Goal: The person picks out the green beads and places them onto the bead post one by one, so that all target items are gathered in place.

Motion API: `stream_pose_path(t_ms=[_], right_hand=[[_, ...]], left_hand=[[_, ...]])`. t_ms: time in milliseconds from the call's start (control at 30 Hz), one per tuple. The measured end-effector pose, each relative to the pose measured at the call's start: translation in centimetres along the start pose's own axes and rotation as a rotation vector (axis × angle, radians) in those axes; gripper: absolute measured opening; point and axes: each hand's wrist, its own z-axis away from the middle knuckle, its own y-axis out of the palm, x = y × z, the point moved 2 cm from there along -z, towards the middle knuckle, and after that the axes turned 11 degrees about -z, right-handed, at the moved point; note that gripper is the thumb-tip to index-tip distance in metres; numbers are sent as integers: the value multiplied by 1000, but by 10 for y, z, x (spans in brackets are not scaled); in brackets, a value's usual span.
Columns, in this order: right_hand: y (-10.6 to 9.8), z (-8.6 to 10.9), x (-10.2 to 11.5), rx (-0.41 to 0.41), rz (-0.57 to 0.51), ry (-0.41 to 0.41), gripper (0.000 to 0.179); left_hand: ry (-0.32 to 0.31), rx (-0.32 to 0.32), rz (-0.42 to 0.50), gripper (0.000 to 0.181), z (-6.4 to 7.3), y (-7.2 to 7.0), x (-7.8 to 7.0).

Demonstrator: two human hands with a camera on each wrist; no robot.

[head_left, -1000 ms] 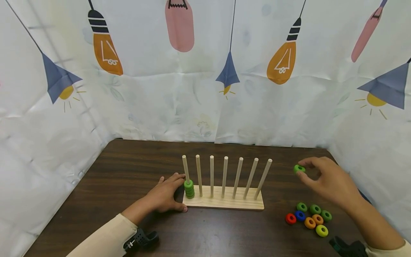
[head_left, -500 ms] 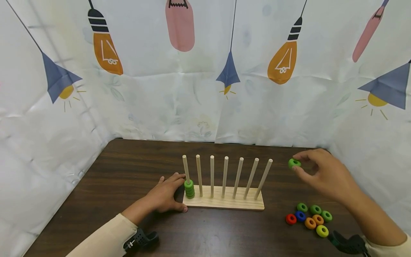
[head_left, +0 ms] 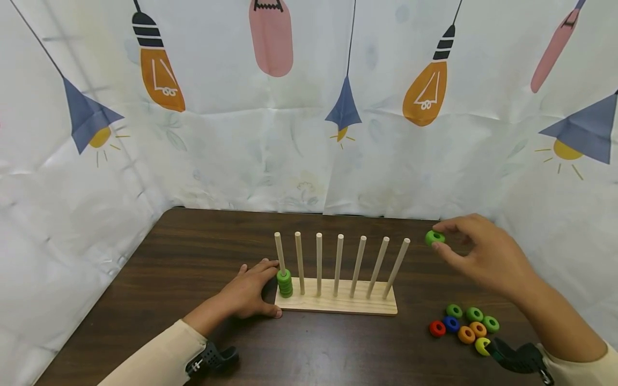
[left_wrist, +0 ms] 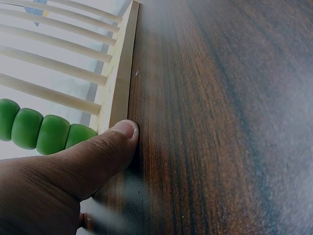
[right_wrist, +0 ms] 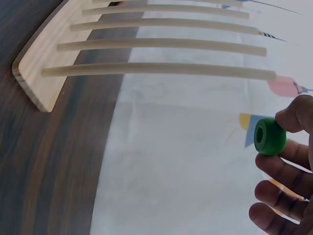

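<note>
Pinching a green ring bead (head_left: 432, 241) between thumb and fingertips, the right hand (head_left: 487, 257) is hovering beyond the right end of the wooden pegboard (head_left: 338, 304), with tabletop (head_left: 193, 252) showing between them. The left hand (head_left: 248, 292) is resting spread, its thumb touching the board's front edge near the left corner. Tabletop is also showing before and behind the board, its far edge running along a creased white cloth (head_left: 270, 161) printed with lamps. Seven smooth round pegs (head_left: 338, 265) are rising from the pale base; glossy stacked green beads (head_left: 285, 284) are sitting on the leftmost one. On the dark wood grain, three loose green beads (head_left: 470, 314), two orange beads (head_left: 462, 336), a red bead (head_left: 433, 331), a blue bead (head_left: 447, 326) and a yellow bead (head_left: 480, 347) are lying clustered, a black wrist mount (head_left: 519, 358) partly hiding the yellow one. The left wrist view is revealing the stacked beads' barrel-shaped sides, while the right wrist view is exposing the held bead's hole and the board's rounded corner.
</note>
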Motion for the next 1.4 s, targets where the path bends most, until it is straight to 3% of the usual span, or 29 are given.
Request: stream_pose_path(t_ms=[767, 1400], right_hand=[[0, -20, 30, -15, -60, -140, 36], [11, -26, 41, 8, -79, -147, 33]], left_hand=[[-1, -1, 1, 90, 1, -1, -1], [-5, 2, 1, 94, 1, 0, -1]])
